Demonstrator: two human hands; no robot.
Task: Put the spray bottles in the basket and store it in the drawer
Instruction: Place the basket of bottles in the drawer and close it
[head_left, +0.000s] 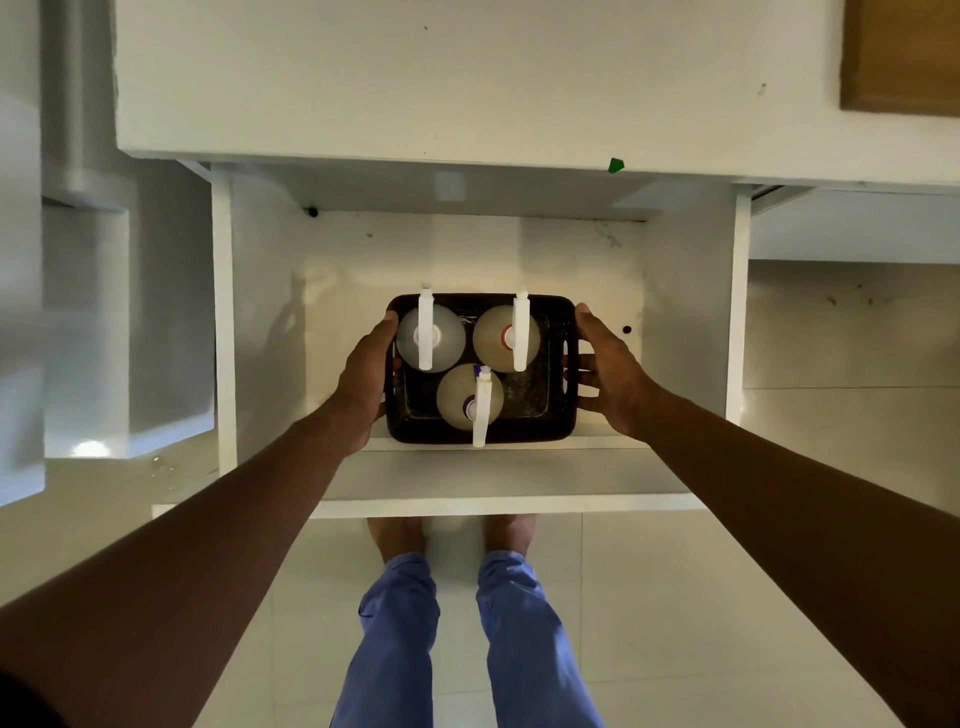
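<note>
A dark woven basket (558, 322) sits inside the open white drawer (332, 312), near its front. Three spray bottles stand upright in it: a clear one (447, 340) at the back left, an amber one with an orange collar (493, 338) at the back right, and a pale one with a purple collar (457, 395) at the front. My left hand (366, 379) grips the basket's left side. My right hand (610, 369) grips the right side, fingers through the handle slot.
The drawer's front panel (498, 504) runs across below the basket, with my legs and bare feet (400, 535) just behind it on the tiled floor. A white countertop (467, 78) overhangs the drawer's back. More white cabinet stands to the left and right.
</note>
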